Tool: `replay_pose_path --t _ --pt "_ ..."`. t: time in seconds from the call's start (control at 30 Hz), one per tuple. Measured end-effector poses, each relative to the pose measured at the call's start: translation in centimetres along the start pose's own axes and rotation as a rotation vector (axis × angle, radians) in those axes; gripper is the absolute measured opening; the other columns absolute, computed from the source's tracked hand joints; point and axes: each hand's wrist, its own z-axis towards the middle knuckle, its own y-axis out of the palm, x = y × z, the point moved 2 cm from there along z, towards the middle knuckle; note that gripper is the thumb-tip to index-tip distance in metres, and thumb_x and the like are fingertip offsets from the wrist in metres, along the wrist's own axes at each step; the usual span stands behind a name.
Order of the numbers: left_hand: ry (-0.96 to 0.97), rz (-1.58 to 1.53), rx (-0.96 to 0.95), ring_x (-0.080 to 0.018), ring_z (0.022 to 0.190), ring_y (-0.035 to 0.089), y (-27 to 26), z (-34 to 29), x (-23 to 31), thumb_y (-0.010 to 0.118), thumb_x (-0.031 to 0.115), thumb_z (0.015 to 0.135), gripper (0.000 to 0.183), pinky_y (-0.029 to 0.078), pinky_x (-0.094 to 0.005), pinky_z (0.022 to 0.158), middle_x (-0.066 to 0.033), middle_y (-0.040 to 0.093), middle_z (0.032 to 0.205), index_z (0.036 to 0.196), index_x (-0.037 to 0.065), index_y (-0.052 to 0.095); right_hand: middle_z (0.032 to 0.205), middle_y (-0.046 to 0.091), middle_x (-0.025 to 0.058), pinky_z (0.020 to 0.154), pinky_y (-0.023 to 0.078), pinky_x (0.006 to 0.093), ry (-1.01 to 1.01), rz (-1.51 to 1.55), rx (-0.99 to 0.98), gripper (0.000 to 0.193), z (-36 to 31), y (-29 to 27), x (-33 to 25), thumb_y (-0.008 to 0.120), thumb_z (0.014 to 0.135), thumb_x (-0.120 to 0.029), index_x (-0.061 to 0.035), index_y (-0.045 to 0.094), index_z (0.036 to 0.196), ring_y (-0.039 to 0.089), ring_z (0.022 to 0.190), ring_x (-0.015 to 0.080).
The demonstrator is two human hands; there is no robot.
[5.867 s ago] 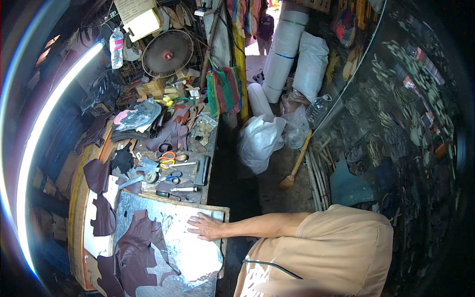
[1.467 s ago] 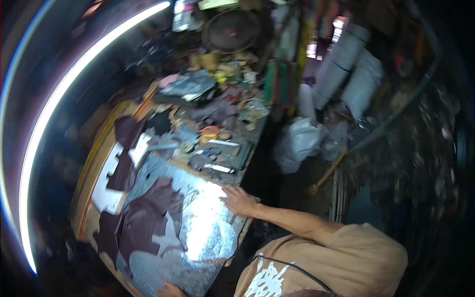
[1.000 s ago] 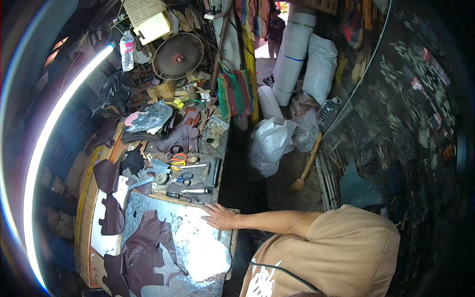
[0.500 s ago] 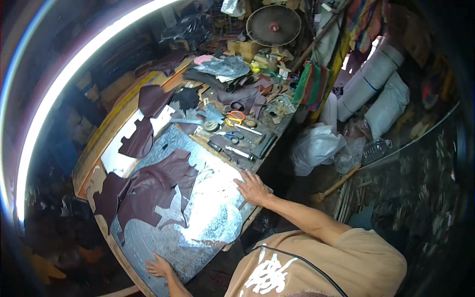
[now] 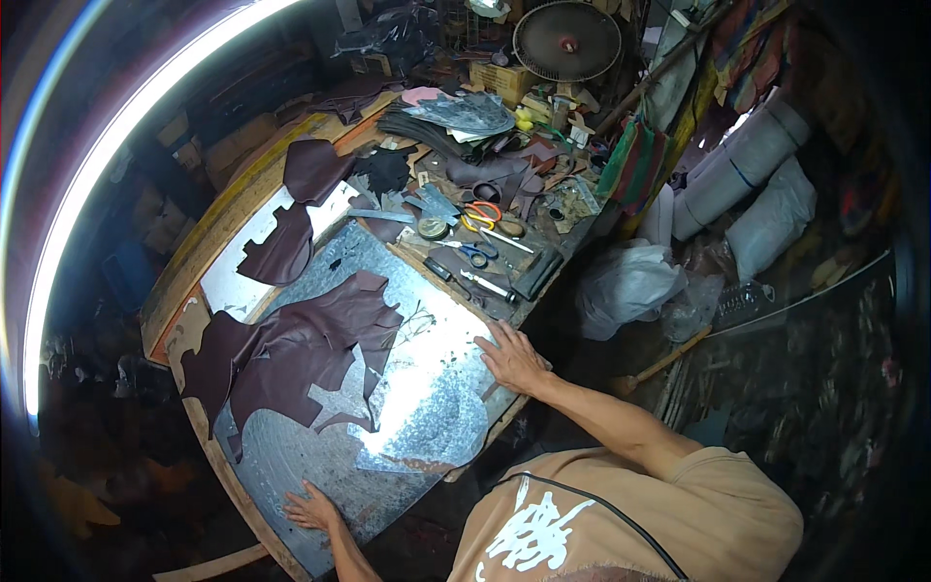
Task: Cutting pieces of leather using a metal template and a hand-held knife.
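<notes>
My left hand [image 5: 312, 509] lies with fingers spread on the grey metal-topped work board [image 5: 276, 456], near its lower end. At the board's right edge rests my right hand [image 5: 514, 359], palm down with its fingers stretched out. Neither hand holds anything. Between and beyond them spreads a dark brown piece of leather [image 5: 291, 354] with an irregular, cut outline. A bright, glaring patch of the surface [image 5: 436, 432] lies closest to my right hand. Smaller brown leather pieces [image 5: 279, 247] lie on a white sheet [image 5: 231, 291] along the far left side.
Beyond the board are orange-handled scissors [image 5: 482, 215], blue-handled scissors [image 5: 477, 254], a round tin [image 5: 433, 228], a marker-like tube [image 5: 488, 284] and a black case [image 5: 536, 274]. Leather scraps [image 5: 490, 177] and a fan [image 5: 567, 41] are farther back. Plastic bags [image 5: 635, 286] and rolls [image 5: 742, 165] stand right.
The view has shifted slightly, so the far bench and fan sit farther right in the picture. Both hands stay on the board, and the leather has not visibly moved on it.
</notes>
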Motion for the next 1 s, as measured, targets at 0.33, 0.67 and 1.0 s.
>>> replay_pose_path --t 0.33,0.67,1.0 --pt "0.069 -0.076 0.035 -0.0439 0.144 0.021 -2.3 -1.8 1.5 0.044 0.058 0.096 0.071 0.02 -0.0537 0.115 -0.0241 0.027 0.155 0.148 0.01 0.038 0.14 0.043 0.0215 0.101 0.037 0.0542 -0.01 -0.05 0.002 0.036 0.5 0.1 0.8 0.051 0.097 -0.026 -0.0102 0.056 0.128 0.041 0.13 0.0431" --pt "0.778 -1.243 -0.185 -0.018 0.094 0.066 -16.2 -4.7 11.9 0.052 0.017 0.101 0.028 0.049 -0.0308 0.087 -0.012 0.07 0.094 0.103 -0.006 0.068 0.063 0.062 0.0033 0.058 0.045 0.0277 0.405 0.564 0.355 0.042 0.0 -16.1 1.4 0.057 0.098 -0.031 0.0 0.063 0.07 0.055 0.058 0.0088" --pt "1.088 -1.232 -0.82 -0.0129 0.084 0.065 -16.8 -11.8 16.0 0.057 0.014 0.098 0.024 0.05 -0.0268 0.077 -0.0077 0.072 0.089 0.106 -0.006 0.069 0.078 0.062 0.0209 0.073 0.046 0.0467 0.402 0.432 -0.026 0.042 -19.0 -2.7 -4.3 0.049 0.099 -0.032 0.0019 0.06 0.078 0.061 0.081 0.0403"
